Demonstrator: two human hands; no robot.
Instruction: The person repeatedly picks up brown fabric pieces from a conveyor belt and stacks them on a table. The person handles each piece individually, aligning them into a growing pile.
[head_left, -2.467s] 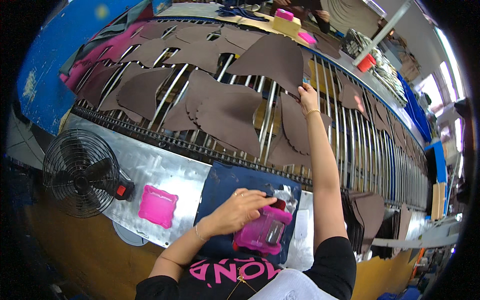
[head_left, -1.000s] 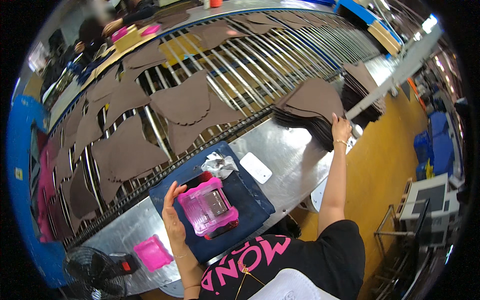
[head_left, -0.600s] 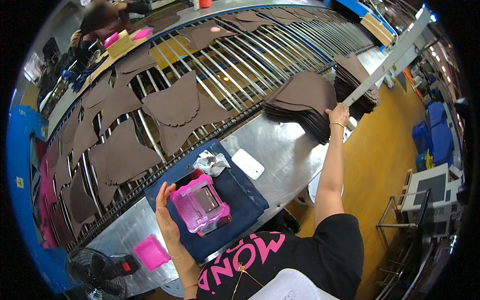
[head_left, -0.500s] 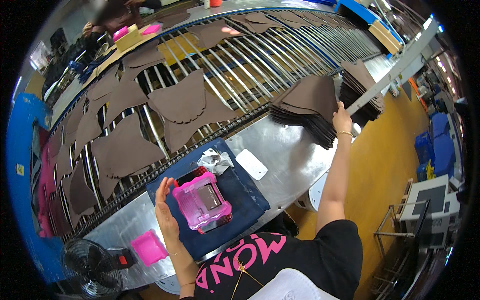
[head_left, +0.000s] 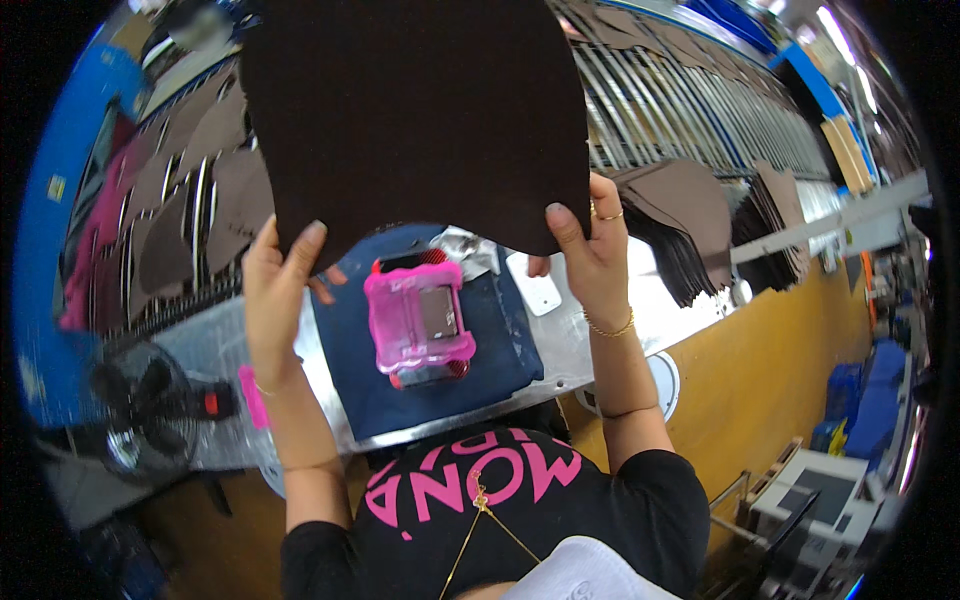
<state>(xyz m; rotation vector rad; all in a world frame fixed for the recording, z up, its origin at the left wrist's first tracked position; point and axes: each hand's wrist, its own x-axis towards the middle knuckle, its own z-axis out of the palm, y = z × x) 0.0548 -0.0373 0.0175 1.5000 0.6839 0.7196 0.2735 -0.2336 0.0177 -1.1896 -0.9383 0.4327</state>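
Observation:
A large dark brown cut piece of sheet material (head_left: 420, 120), fabric or leather, is held up in front of me and fills the upper middle of the view. My left hand (head_left: 280, 285) grips its lower left corner between thumb and fingers. At its lower right corner my right hand (head_left: 592, 250) pinches it the same way. Below the piece, a pink scalloped frame (head_left: 385, 315) with a dark block inside lies on a dark blue cloth pad (head_left: 400, 408). The piece hides part of the roller conveyor behind it.
Stacked brown pieces (head_left: 690, 210) lie on the metal table at right, beside a slanted metal bar (head_left: 830, 222). More cut pieces rest on the conveyor rollers (head_left: 660, 100). A black fan (head_left: 140, 405) stands at left, a white card (head_left: 535, 285) and crumpled wrapper (head_left: 470, 250) near the pad.
My right hand has come from the stack at right to the middle with a brown piece. My left hand, previously empty beside the pink frame, now grips that piece's left corner.

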